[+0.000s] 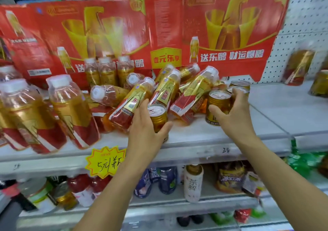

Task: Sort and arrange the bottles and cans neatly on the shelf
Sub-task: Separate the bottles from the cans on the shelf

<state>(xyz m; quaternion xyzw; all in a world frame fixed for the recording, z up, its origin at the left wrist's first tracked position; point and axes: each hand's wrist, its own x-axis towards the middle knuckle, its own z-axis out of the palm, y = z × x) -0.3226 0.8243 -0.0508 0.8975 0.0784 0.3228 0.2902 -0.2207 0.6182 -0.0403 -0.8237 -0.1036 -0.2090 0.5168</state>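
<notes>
My left hand (144, 131) is wrapped around a gold can (158, 116) standing near the front of the white shelf (204, 142). My right hand (232, 114) grips a second gold can (217, 104) further right, with two more cans (239, 85) just behind it. Between and behind the hands lies a jumbled pile of gold-and-red drink bottles (165, 92), tipped at various angles. Large upright bottles (71, 110) of the same brand stand at the left. Three smaller bottles (106, 71) stand upright at the back.
A red and gold cardboard display (159, 26) backs the shelf. White pegboard (301, 26) and bare shelf surface lie to the right, with a bottle (298, 67) at far right. A yellow price tag (105, 161) hangs on the shelf edge. Mixed drinks fill the lower shelf (193, 182).
</notes>
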